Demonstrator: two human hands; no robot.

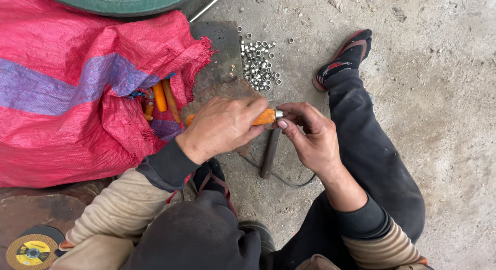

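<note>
My left hand [222,126] is wrapped around an orange wooden handle [264,116] held level over the ground. At the handle's right tip sits a small silver metal ring [279,114]. My right hand [309,136] pinches that ring with thumb and fingers. Just beyond the hands lies a heap of several small silver rings [258,63] on a dark flat plate [219,53]. More orange handles [161,97] poke out of the mouth of a red and purple woven sack [67,84] to the left.
A dark rod-like tool with a cable [269,154] lies on the concrete under my hands. My legs in dark trousers and a sandalled foot [345,56] stretch to the right. A yellow-labelled cutting disc [32,252] lies at the bottom left. A green round rim [119,1] shows at the top.
</note>
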